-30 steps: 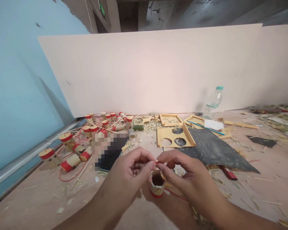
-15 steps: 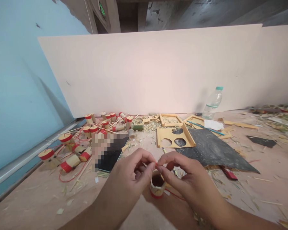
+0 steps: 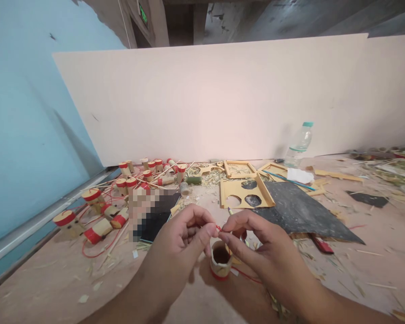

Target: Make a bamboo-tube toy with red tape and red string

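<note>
Between the fingertips of both hands is a short bit of red string (image 3: 218,228), pinched just above a small bamboo tube (image 3: 221,265). My left hand (image 3: 185,243) holds it between thumb and forefinger. From the other side my right hand (image 3: 259,245) pinches it too, the two sets of fingertips almost meeting. The tube stands upright on the table with its open mouth facing up and a red band around its base. A stretch of red cord lies to the tube's right, passing beneath my right hand.
Several red-topped bamboo tubes (image 3: 93,201) with sticks and cords lie at the left. A dark flat device (image 3: 158,220), a yellow card with holes (image 3: 230,189), a black sheet (image 3: 297,209), a red-handled tool (image 3: 322,244) and a water bottle (image 3: 299,144) are around. Shavings litter the table.
The fingertips have drawn slightly apart, so more red string shows between them. My left hand has tilted up a little. The tube stays in place.
</note>
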